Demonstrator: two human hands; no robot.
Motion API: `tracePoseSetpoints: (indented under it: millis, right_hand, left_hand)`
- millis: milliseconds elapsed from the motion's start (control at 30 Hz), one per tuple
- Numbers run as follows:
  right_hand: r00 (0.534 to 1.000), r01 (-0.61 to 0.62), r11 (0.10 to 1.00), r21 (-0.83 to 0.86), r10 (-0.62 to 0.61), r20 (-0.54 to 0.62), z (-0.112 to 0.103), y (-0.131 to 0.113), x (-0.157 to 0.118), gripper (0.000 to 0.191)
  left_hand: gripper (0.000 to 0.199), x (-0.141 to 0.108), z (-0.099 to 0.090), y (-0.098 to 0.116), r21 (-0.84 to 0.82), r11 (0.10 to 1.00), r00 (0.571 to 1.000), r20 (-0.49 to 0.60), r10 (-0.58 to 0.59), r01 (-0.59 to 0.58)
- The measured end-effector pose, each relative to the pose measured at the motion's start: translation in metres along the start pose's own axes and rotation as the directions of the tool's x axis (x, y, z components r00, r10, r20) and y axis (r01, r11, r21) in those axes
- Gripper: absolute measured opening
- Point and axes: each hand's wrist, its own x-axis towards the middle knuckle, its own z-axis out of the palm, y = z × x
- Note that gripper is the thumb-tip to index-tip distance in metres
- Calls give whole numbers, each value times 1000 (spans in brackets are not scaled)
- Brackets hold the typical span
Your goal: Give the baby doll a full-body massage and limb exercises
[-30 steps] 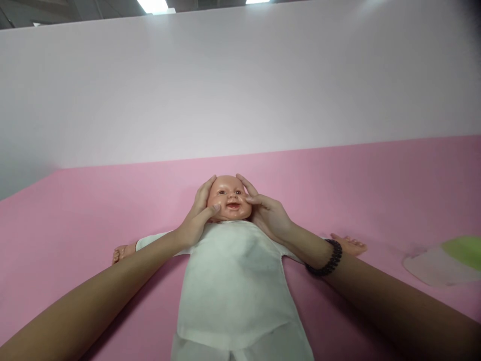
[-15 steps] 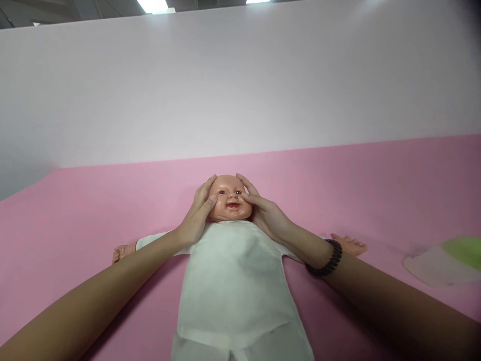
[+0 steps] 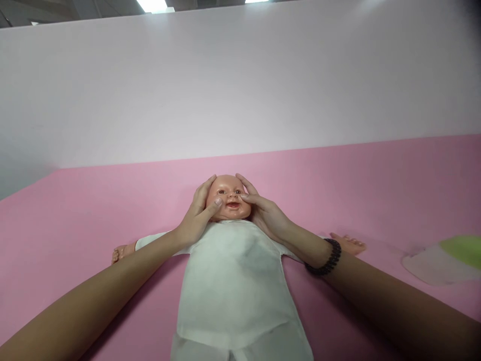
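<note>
A baby doll (image 3: 229,276) with a white cloth body lies face up, its arms stretched out to both sides. My left hand (image 3: 196,214) cups one side of the doll's head (image 3: 227,184), the thumb resting on the cheek near the mouth. On the opposite side my right hand (image 3: 266,213) holds the head too, its thumb on the other cheek beside the nose. Fingers of both hands wrap toward the crown and partly hide the sides of the head. A black coiled band (image 3: 329,258) circles my right wrist.
The doll lies on a pink surface (image 3: 93,210). Behind it rises a plain white wall panel (image 3: 240,80). A flat pale pink and green item (image 3: 436,263) lies at the right edge, partly out of view. Bright ceiling lights (image 3: 153,5) show above the panel.
My left thumb has slid inward across the cheek, closer to the doll's mouth. The right hand stays almost where it was.
</note>
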Motion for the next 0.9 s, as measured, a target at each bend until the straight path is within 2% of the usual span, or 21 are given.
tracePoseSetpoints:
  millis: [133,300,600,900]
  right_hand:
    - [1000,13,999,39,-13,-3,-4,3,2,81]
    - [1000,8,997,76,-9,12,-3,2,2,84]
    - [999,33,997,71,-32,-12,-8,5,5,76]
    - [999,18,999,48,-16,-35,-3,3,4,76]
  left_hand:
    - [64,1,0,-3,0,1000,1000,-14,-6,6]
    - [66,0,-1,-2,-33,999,1000,3,0,0]
    - [62,2,-1,-6,-50,999,1000,-25,-11,10]
    - [64,1,-1,-9,-94,996,1000,-19,2,-4]
